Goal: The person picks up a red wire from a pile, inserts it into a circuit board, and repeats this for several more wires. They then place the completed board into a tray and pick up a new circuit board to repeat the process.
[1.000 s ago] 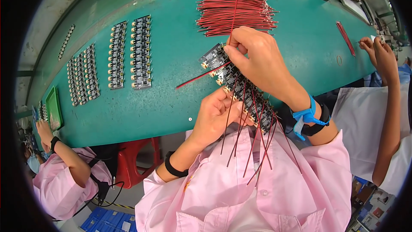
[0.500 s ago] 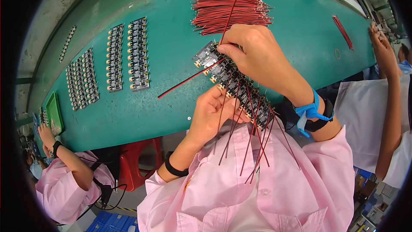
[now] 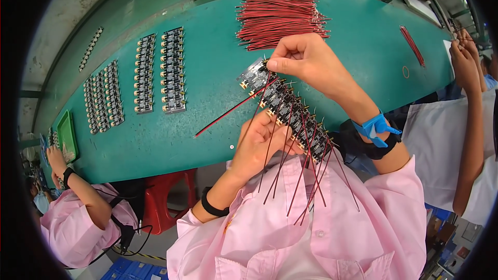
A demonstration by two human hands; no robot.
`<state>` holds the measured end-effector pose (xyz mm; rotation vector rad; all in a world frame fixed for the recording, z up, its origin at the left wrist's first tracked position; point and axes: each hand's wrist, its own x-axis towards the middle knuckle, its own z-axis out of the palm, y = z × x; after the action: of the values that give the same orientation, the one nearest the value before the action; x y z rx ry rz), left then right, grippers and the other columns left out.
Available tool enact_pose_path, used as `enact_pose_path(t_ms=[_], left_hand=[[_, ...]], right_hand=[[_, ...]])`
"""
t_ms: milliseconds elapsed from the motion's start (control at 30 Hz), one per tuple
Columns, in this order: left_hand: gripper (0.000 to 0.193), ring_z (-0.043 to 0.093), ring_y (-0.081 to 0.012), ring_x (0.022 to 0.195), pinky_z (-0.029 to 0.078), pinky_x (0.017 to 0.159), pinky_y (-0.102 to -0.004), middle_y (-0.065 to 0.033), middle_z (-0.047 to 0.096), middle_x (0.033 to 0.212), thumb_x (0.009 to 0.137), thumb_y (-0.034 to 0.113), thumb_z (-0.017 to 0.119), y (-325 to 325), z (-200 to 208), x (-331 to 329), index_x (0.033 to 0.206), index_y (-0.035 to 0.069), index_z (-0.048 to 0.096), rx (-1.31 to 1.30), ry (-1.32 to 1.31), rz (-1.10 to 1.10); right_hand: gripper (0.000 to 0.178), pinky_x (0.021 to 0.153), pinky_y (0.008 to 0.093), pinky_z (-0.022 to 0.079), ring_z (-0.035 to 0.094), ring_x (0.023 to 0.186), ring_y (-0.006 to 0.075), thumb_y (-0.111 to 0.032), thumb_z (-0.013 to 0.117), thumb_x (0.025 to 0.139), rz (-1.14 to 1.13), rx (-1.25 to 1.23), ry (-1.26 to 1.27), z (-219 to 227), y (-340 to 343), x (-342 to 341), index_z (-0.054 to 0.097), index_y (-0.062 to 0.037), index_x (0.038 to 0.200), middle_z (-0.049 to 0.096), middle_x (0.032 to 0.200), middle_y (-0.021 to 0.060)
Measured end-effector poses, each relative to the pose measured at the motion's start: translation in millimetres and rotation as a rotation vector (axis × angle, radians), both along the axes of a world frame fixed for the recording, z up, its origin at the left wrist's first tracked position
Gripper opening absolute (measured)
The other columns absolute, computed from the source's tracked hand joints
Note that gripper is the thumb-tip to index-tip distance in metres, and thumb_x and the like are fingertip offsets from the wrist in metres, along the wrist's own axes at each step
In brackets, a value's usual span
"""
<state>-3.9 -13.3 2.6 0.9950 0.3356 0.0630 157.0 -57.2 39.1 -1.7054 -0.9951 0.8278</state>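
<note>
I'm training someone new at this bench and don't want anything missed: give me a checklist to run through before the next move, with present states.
1. Circuit-board strip supported: ok; the left hand grips its lower left edge.
2. Right hand at the strip: ok; thumb and forefinger close together at its far end.
3. Wire end seated beneath those fingertips: cannot tell; too small and partly covered.
4. Hanging wires free of one another: not ok; several cross below the strip's near end.
5. Wire supply on the bench: ok; a large red-and-black wire pile lies beyond the right hand.
6. Blue wrist strap worn: ok; on the right wrist.
</note>
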Motion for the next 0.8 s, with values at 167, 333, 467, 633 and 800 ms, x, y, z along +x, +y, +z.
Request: enact_pose_path(t_ms=[167, 333, 467, 633, 800], left_hand=[[0.015, 0.057, -0.0190, 0.060, 0.048, 0.051, -0.0246, -0.0134, 0.055, 0.073, 0.080, 0.005, 0.041, -1.0, -3.4, 0.1, 0.091, -0.004, 0.042, -0.022, -0.021, 0.017], [0.015, 0.057, -0.0188, 0.060, 0.048, 0.051, -0.0244, -0.0135, 0.055, 0.073, 0.080, 0.005, 0.040, -1.5, -2.7, -0.2, 0.091, -0.004, 0.042, -0.018, -0.009, 0.013], [0.014, 0.057, -0.0184, 0.060, 0.048, 0.052, -0.0245, -0.0129, 0.055, 0.074, 0.080, 0.006, 0.041, -0.1, 2.2, 0.1, 0.090, -0.003, 0.042, -0.005, 0.000, 0.004], [0.011, 0.057, -0.0179, 0.062, 0.048, 0.054, -0.0243, -0.0125, 0.055, 0.075, 0.081, 0.007, 0.042, 2.0, 4.0, -0.2, 0.089, -0.001, 0.041, -0.024, 0.007, 0.023], [0.012, 0.057, -0.0199, 0.061, 0.048, 0.053, -0.0252, -0.0132, 0.055, 0.072, 0.080, 0.008, 0.043, 3.7, 5.1, 1.3, 0.088, -0.001, 0.042, -0.135, -0.030, 0.153]], right_hand=[[0.015, 0.048, 0.0162, 0.033, 0.041, 0.056, 0.0026, -0.013, 0.058, 0.071, -0.041, 0.018, 0.032, -2.3, 1.2, -4.2, 0.053, 0.0003, 0.067, 0.048, 0.060, -0.0022], [0.015, 0.047, 0.0162, 0.030, 0.039, 0.054, 0.0016, -0.013, 0.058, 0.071, -0.069, 0.000, 0.002, -3.9, 1.0, -7.3, 0.052, -0.0002, 0.066, 0.047, 0.058, -0.0032], [0.015, 0.045, 0.0164, 0.029, 0.038, 0.054, 0.0014, -0.014, 0.056, 0.072, -0.066, 0.018, 0.004, -5.0, 2.1, -7.1, 0.052, -0.0006, 0.068, 0.047, 0.058, -0.0032], [0.016, 0.044, 0.0170, 0.029, 0.038, 0.052, 0.0022, -0.017, 0.052, 0.075, -0.163, 0.136, 0.076, 1.2, -10.9, 0.8, 0.052, -0.0011, 0.072, 0.046, 0.057, -0.0023], [0.018, 0.040, 0.0169, 0.030, 0.039, 0.044, 0.0045, -0.016, 0.048, 0.077, -0.360, 0.086, 0.162, -6.7, -76.5, 3.6, 0.052, 0.0005, 0.074, 0.048, 0.056, 0.0018]])
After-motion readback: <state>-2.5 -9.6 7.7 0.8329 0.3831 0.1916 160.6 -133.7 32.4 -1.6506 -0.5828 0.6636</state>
